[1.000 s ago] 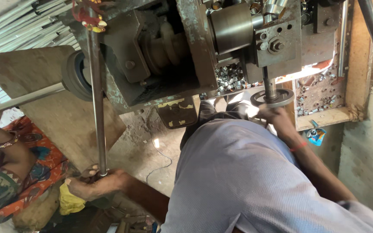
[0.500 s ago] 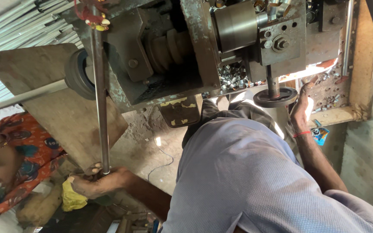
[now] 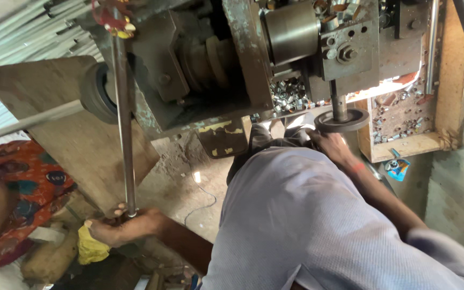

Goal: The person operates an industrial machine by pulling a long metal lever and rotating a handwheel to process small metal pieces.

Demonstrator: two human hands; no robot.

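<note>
Two hands well apart: left hand [image 3: 122, 228] clamped round lower end of long steel rod [image 3: 123, 129], yellow rag [image 3: 91, 247] tucked beneath; right hand [image 3: 331, 147] up against dark handwheel [image 3: 342, 120] under grey lathe [image 3: 226, 59], grip hidden. Rod upright beside wooden board [image 3: 55, 118].

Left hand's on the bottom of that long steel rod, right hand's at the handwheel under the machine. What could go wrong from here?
1. The left hand grips only the lower end of the long rod; a slip could swing it toward the person in orange cloth close by.
2. The right hand sits at the handwheel beside the shaft; fingers could get pinched if it turns.
3. Loose metal parts on the machine could fall.
</note>
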